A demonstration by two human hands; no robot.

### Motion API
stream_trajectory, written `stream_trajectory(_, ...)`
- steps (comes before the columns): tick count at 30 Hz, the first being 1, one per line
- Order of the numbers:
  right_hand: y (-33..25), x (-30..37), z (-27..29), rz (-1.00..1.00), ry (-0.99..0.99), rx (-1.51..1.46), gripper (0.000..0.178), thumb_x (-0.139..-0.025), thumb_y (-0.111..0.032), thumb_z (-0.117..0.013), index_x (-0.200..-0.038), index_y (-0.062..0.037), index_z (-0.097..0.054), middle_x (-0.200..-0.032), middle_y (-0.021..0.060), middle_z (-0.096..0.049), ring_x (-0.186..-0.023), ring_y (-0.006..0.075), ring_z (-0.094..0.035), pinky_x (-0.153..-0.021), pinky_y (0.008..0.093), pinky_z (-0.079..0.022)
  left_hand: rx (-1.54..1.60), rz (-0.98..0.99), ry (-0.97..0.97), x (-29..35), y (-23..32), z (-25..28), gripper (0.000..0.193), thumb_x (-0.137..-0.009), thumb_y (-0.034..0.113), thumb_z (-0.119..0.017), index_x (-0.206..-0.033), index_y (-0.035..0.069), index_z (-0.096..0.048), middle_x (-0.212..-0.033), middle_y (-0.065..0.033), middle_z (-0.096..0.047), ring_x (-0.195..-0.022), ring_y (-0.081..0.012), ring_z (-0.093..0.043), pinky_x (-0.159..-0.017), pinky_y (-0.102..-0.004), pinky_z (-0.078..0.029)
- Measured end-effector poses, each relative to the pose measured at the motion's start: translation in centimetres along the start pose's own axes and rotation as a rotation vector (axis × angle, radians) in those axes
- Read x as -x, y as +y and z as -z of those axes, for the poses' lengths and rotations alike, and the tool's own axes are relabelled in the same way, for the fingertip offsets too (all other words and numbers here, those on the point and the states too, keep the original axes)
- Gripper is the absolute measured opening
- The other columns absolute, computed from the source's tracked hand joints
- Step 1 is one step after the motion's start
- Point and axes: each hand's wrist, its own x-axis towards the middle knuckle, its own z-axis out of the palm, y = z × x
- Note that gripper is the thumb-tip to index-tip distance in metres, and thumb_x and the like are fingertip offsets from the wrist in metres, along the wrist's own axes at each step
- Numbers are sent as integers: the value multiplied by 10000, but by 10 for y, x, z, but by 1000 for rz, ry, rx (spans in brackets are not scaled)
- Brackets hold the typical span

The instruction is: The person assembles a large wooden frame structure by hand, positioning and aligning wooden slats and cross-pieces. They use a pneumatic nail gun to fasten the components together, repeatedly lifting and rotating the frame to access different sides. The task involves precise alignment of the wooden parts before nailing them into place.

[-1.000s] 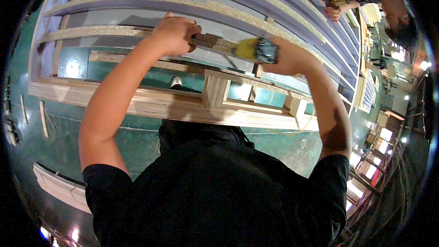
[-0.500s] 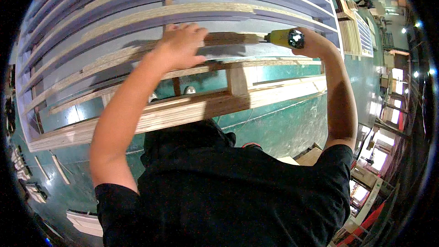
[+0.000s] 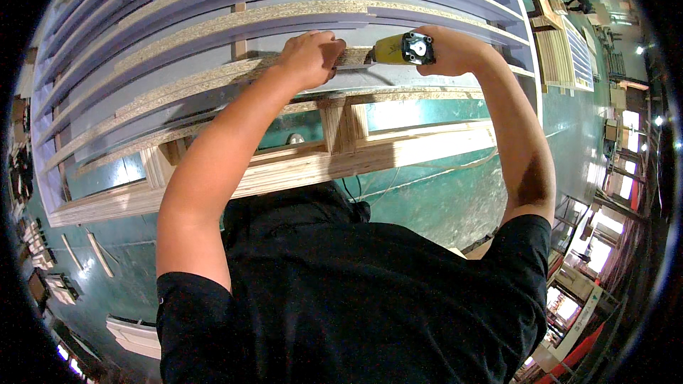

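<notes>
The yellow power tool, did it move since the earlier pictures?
Yes. The left hand and the right hand came closer together, so the yellow power tool now nearly meets the left fist at the chipboard slat. The right hand's grip on it stayed.

A woodworking factory hall: stacked chipboard panels (image 3: 213, 28), timber frame (image 3: 313, 163), green floor (image 3: 441, 199), yellow power tool (image 3: 402, 48).

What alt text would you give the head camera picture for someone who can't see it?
A person's right hand holds a yellow power tool against a chipboard slat of a long slatted frame, while the left hand grips the slat beside the tool's tip. Below lies a green floor.
</notes>
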Motion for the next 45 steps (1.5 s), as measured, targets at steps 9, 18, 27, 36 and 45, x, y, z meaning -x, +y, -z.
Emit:
stream_trajectory(9,-14,-6,6,-5,-51,87,678,-746,-230,-848,-1320,-37,-542,-1121,200,-673,-1027,362,-655,-886,404,-522,11,21,-53,-1,6,7,246,-759,154,-747,-973,103,-637,-1012,-100,-627,-1027,-347,-606,-826,-498,-529)
stream_trajectory(18,-9,-11,4,15,-54,98,681,-736,-219,-858,-1316,-50,-542,-1128,197,-668,-1037,356,-650,-883,399,-520,-34,72,-100,-1,6,9,416,-715,187,-800,-1081,129,-612,-1068,-79,-632,-1053,-334,-610,-874,-455,-524)
stream_trajectory(27,-13,16,1,-43,15,-7,506,-745,-201,-800,-1186,-33,-618,-1044,179,-702,-944,281,-677,-809,390,-543,83,-108,48,1,-9,-3,289,-770,173,-713,-1047,113,-659,-1055,-106,-649,-1011,-333,-630,-806,-473,-552)
stream_trajectory(36,-56,135,-123,-143,-212,-645,649,-707,-282,-889,-1238,-15,-627,-1107,153,-702,-1064,248,-641,-957,416,-508,-46,-117,-88,23,-2,56,409,-871,320,-693,-1170,53,-610,-1123,-168,-622,-1051,-336,-624,-892,-449,-541)
stream_trajectory(45,-133,73,-399,-148,-505,-818,513,-772,-163,-817,-1234,-32,-634,-1110,113,-699,-981,251,-628,-865,417,-532,247,-255,214,291,-61,210,165,-926,203,-621,-875,46,-622,-851,-128,-634,-814,-339,-632,-740,-446,-505)
